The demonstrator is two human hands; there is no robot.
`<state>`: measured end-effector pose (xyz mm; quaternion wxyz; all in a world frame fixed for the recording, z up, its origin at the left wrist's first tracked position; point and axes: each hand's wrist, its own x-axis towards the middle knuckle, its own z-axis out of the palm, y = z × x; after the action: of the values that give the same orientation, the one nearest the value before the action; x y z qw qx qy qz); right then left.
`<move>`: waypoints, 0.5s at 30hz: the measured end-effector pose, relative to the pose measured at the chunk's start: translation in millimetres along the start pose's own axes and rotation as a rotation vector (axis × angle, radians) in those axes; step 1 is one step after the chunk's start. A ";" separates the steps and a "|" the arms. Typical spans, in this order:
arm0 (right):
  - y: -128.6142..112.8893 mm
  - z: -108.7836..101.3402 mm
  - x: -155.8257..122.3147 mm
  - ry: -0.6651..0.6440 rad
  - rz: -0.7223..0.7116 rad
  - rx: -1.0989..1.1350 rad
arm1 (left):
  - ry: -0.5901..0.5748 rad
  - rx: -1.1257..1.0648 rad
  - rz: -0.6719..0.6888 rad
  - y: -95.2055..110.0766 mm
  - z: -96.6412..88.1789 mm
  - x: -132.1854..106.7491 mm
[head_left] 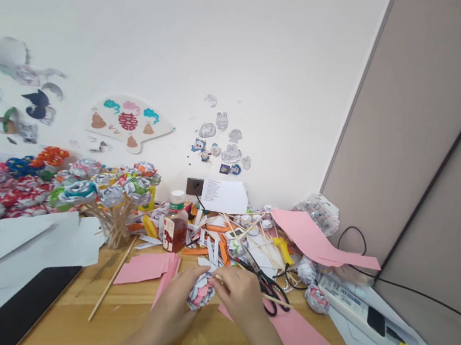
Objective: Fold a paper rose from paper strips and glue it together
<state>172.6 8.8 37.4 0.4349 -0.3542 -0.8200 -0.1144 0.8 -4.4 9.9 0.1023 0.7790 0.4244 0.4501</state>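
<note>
Between my hands is a paper flower [201, 293] with grey-white outer petals and pink ones in the middle. My left hand [180, 294] grips it from the left side. My right hand [241, 294] is closed around a thin wooden stick [279, 302], whose near tip shows at the fingertips beside the petals. Whether the tip touches the flower I cannot tell. Just behind my right hand lie black-handled scissors [275, 294]. Pink paper strips [168, 277] rest left of the flower, and a larger pink sheet [303, 343] lies under my right forearm.
A bundle of paper flowers on sticks [118, 218] stands at the left. Near it are a loose stick [110, 282], a black tablet-like slab [26, 306] and white sheets [5, 258]. A bottle [175, 225], paper scraps and a power strip [352, 307] with cables line the back and right.
</note>
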 end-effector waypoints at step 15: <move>0.7 0.8 0.2 -0.023 0.064 0.038 | -0.015 0.057 0.034 -2.1 -0.9 0.0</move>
<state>172.5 9.9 37.0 0.4354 -0.3730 -0.8153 -0.0807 -1.2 -3.3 9.3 0.0755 0.7921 0.4231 0.4335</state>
